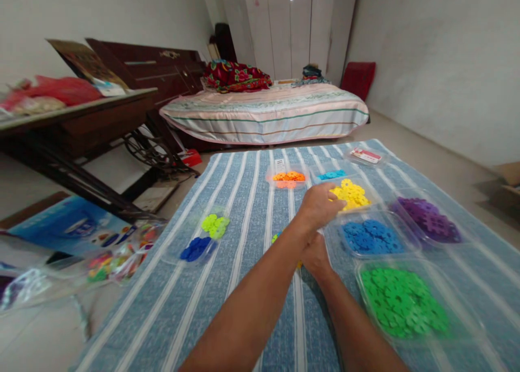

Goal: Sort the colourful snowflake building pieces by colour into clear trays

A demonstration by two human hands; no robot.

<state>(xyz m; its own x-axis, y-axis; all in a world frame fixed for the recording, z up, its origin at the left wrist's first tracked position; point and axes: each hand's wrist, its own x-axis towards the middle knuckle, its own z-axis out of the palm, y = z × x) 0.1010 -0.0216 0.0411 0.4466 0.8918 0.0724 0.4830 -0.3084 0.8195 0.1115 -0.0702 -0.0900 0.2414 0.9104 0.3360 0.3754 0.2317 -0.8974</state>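
My left arm crosses over my right one. Over a clear box heaped with yellow notched plastic discs [351, 194], my left hand [320, 205] has its fingertips at the near-left pieces; thumb and fingers look apart, with yellow showing between them. Lower down, my right hand [316, 251] is partly behind my left wrist, and its fingers are hidden. Beside the wrist a few green and yellow pieces [275, 237] peek out on the cloth. Blue discs [371, 236] fill the box just nearer than the yellow one.
On the striped cloth [244, 242] stand boxes of green discs [406, 301], purple discs [428, 217], orange discs [289, 177] and light-blue discs [331, 174]. A left box holds lime discs [215, 226] and dark-blue discs [197, 248]. A clear labelled container [366, 155] lies at the far right.
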